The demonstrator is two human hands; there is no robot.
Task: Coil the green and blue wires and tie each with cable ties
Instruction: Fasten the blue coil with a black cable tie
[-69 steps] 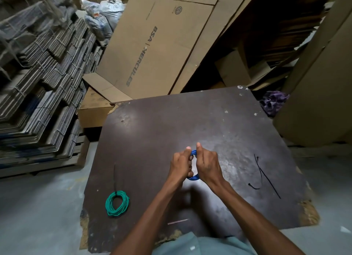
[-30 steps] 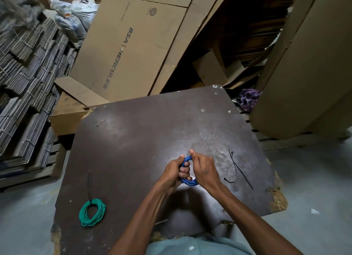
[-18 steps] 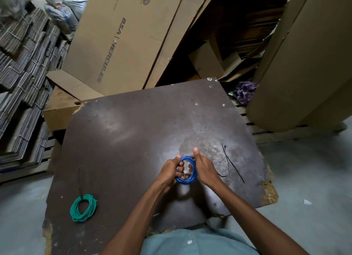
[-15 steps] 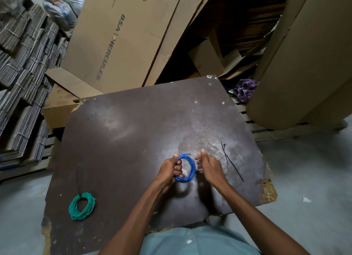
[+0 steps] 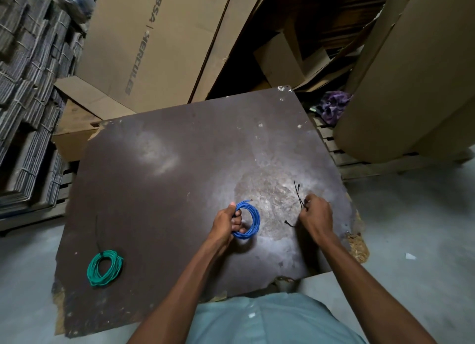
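My left hand [image 5: 226, 223] grips the left side of a coiled blue wire [image 5: 253, 219] and holds it just above the dark brown board [image 5: 167, 189]. My right hand [image 5: 314, 215] is to the right of it, with its fingers pinched on thin black cable ties [image 5: 298, 193] lying on the board. One tie end [image 5: 288, 223] sticks out below the hand. A coiled green wire [image 5: 104, 268] lies at the board's near left corner, with a black tie tail [image 5: 97, 230] sticking up from it.
Large cardboard sheets [image 5: 159, 43] lean behind the board. Stacks of bundled flat cartons [image 5: 28, 94] stand on the left. A big cardboard roll [image 5: 411, 86] and a purple cloth [image 5: 332, 106] sit at the right. Grey concrete floor [image 5: 411, 228] surrounds the board.
My right hand has let go of the blue coil and moved right onto the black cable ties. The left hand keeps the coil.
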